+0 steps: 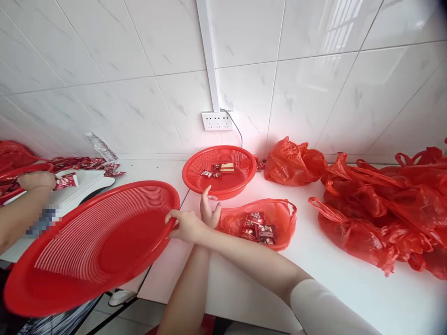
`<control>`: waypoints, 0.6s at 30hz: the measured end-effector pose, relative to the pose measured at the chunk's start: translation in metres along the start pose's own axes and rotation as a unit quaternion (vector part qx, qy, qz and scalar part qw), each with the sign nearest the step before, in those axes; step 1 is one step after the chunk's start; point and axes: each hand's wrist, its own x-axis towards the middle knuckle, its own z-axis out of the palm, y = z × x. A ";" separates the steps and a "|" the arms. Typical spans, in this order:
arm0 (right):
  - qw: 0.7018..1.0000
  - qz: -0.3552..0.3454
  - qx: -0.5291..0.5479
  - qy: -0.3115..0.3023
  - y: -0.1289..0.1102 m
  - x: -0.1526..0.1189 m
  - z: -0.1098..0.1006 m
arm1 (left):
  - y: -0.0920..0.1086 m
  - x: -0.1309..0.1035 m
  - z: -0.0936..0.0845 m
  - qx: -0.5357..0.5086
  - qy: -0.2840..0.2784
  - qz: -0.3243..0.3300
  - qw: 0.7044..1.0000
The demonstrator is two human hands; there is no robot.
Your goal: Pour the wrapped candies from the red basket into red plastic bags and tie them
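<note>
My right hand [186, 226] reaches across to the left and grips the rim of a large red plastic basket [129, 246]. The basket is tilted, its bare bottom and slotted wall facing me. Under my right forearm, my left hand [209, 209] is raised with thumb and fingers apart, holding nothing. It is beside the left edge of an open red plastic bag [232, 218] with several small dark-red wrapped packets [265, 231] inside; whether it touches the bag I cannot tell. Behind it stands a smaller red basket [219, 190] holding a few small packets and a larger cream-and-red one [227, 168].
Filled red bags [387, 218] are heaped at the right, another bag [293, 163] by the wall. Another person's hand [37, 180] is at the far left near wrapped packets [84, 163] and a clear bottle [102, 146]. A socket strip [217, 121] is on the tiled wall.
</note>
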 end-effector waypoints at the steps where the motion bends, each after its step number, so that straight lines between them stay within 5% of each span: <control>1: 1.000 0.015 0.001 0.014 0.003 0.006 0.005 | -0.001 -0.001 -0.001 -0.007 -0.006 0.001 1.000; 7: 0.995 0.035 0.006 0.095 0.019 0.033 0.027 | 0.001 -0.001 -0.005 -0.006 -0.037 -0.005 0.999; 11: 0.995 0.027 0.013 0.094 0.023 0.042 0.028 | 0.001 0.000 -0.004 -0.008 -0.029 -0.001 1.000; 18: 0.999 -0.052 0.013 0.002 -0.005 -0.007 -0.009 | 0.005 -0.001 -0.004 0.004 -0.019 -0.033 0.999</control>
